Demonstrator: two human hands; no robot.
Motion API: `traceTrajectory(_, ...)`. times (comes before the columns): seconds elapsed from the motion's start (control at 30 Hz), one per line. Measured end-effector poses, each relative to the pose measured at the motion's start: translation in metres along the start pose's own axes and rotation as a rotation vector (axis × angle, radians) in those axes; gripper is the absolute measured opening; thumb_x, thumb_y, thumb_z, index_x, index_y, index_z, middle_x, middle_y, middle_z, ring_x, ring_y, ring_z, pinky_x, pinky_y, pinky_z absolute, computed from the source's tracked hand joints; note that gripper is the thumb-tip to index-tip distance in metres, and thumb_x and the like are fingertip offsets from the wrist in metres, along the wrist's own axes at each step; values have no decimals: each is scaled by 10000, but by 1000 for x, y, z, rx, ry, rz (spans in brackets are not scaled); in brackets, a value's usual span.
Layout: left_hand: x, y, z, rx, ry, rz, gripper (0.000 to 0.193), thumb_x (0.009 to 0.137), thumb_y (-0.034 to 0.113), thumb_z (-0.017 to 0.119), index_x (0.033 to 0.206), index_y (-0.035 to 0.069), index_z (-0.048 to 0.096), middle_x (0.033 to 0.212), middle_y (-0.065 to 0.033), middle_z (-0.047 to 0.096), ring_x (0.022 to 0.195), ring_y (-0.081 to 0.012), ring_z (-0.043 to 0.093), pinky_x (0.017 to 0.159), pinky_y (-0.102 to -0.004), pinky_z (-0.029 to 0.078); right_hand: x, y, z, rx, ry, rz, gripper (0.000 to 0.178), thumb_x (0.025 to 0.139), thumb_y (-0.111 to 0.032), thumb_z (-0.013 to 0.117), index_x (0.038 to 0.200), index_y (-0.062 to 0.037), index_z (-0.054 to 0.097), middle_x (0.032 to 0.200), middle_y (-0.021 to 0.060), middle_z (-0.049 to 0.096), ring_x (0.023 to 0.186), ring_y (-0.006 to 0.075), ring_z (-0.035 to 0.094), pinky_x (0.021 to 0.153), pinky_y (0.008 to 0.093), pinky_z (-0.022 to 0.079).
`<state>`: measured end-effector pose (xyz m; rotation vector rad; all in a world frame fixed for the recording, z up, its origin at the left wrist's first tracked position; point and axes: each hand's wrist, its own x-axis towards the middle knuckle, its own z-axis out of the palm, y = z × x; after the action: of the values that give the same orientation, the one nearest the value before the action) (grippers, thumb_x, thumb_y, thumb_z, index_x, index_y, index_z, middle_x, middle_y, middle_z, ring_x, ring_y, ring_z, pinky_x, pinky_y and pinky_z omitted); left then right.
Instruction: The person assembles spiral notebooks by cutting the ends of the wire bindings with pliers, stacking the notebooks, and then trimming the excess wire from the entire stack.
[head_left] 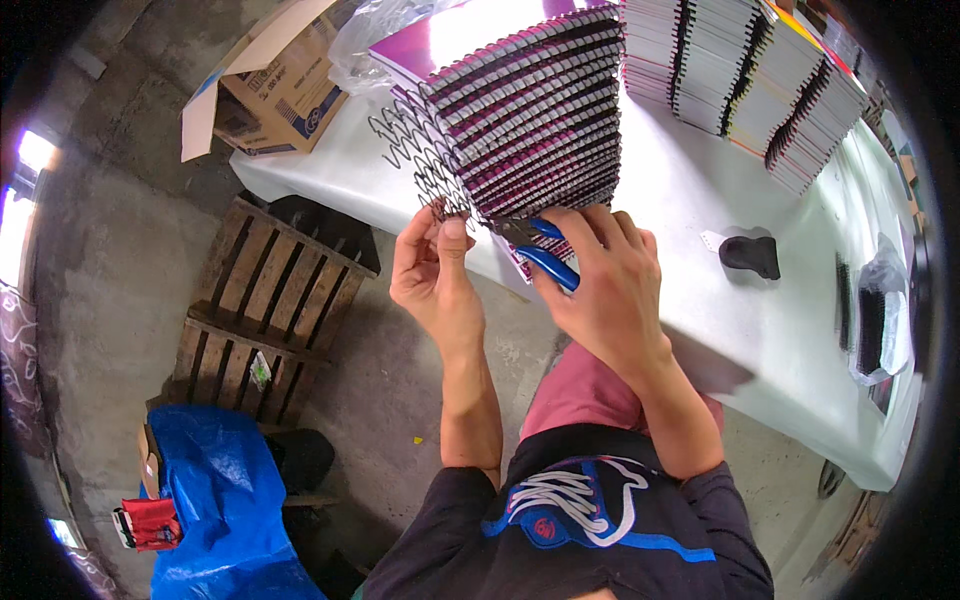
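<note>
A tall stack of spiral-bound notebooks (535,110) with purple covers stands at the near edge of the white table. Loose ends of black spiral coil (405,140) stick out from the stack's left side. My left hand (440,270) pinches one of the lower coil ends between thumb and fingers. In my right hand (610,275) is a pair of blue-handled cutting pliers (550,265). The pliers' jaws reach the coil at the stack's lower left corner, close to my left fingertips. Whether the jaws are closed on the wire is too small to tell.
More bound notebooks (740,75) stand in stacks at the far right. An open cardboard box (275,90) and clear plastic are at the back left. On the table (690,200) lie a black pouch (750,257) and a bag of black coils (880,320). A wooden pallet (265,300) and blue tarp (215,490) are left.
</note>
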<state>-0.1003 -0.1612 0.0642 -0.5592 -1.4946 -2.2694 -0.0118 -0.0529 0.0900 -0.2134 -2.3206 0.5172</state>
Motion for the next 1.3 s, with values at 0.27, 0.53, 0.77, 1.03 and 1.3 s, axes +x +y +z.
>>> traceTrajectory(0.27,4,5,-1,32,3,8,265,883,164,628,1054,-36,595,892,-61,643,744,-79,570,635,-198,427,2,12,13,129,-52,15,290,663,-165,701,912,-99,568,736,94,585,674,304,612,601,420,495)
traceTrajectory(0.53,4,2,-8,-61,-142,-137,166,924,172,566,944,8,584,837,-31,621,723,-70,554,638,-198,427,4,9,-12,19,65,-16,365,640,-179,714,974,-124,578,859,64,581,823,263,580,745,409,428)
traceTrajectory(0.77,0,5,-7,-43,-152,-105,161,931,159,551,977,6,576,863,-45,621,727,-74,557,642,-203,433,8,1,-5,-4,83,-36,394,623,-210,722,985,-142,580,876,46,536,859,243,546,780,417,377)
traceTrajectory(1.03,-2,6,-7,-7,-149,-109,187,938,143,535,1040,-8,577,881,-49,625,744,-72,560,645,-204,437,7,4,4,135,-26,29,353,645,-130,718,973,-110,588,793,60,580,708,282,589,628,385,465)
traceTrajectory(1.3,-14,8,-17,-738,-63,-589,221,967,208,478,1000,4,557,877,-44,584,686,-69,464,649,-195,403,4,6,-9,91,-16,45,319,656,-177,701,950,-138,587,833,62,578,790,259,590,703,407,438)
